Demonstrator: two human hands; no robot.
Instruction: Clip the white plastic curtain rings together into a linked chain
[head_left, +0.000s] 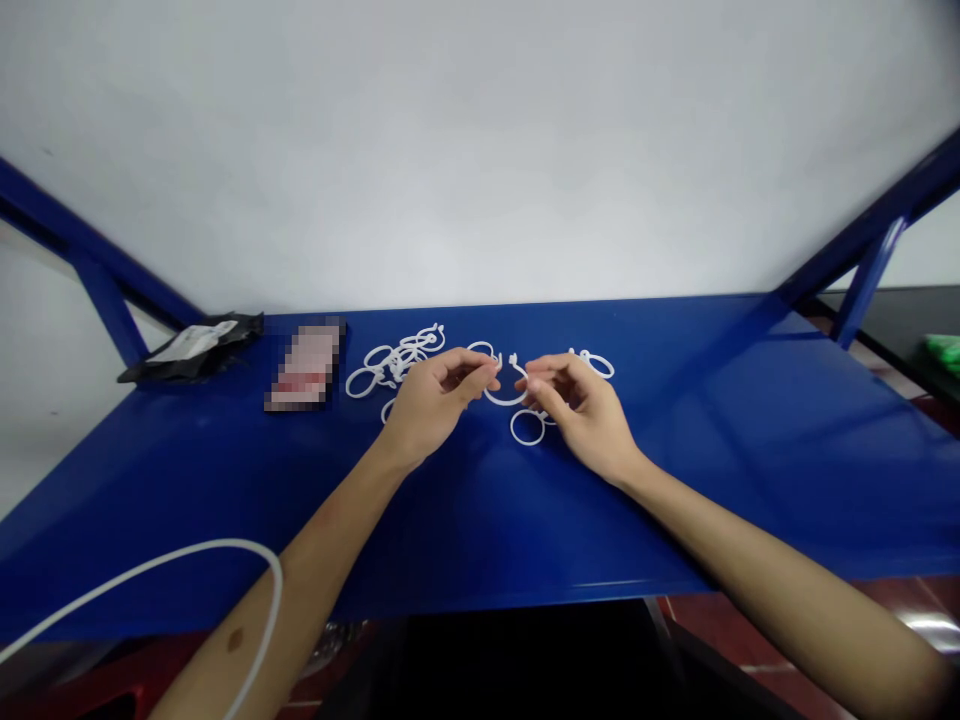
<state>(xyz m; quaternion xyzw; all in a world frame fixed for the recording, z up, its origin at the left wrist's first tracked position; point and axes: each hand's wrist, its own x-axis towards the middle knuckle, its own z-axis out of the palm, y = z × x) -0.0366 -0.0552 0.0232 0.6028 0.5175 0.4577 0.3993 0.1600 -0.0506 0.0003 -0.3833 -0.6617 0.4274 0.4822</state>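
Note:
Between my two hands is a white plastic ring [506, 402] with its gap spread apart at the top and small clasp ends showing. My left hand [431, 405] pinches the ring's left side near one end. On the other side, my right hand [592, 420] grips it between thumb and fingers. Several similar white rings [396, 362] lie in a loose pile left of my left hand. Another ring [513, 430] rests just below my right hand, and one more [611, 368] lies behind it. My left hand partly covers other rings.
A blue metal table [480, 530] stands against a white wall. On its left lie a phone-shaped item [304, 368] with a blurred-out surface and a black plastic package [196, 348] with a white label. A white cable [187, 547] loops across my left forearm. Blue braces [870, 280] flank the table.

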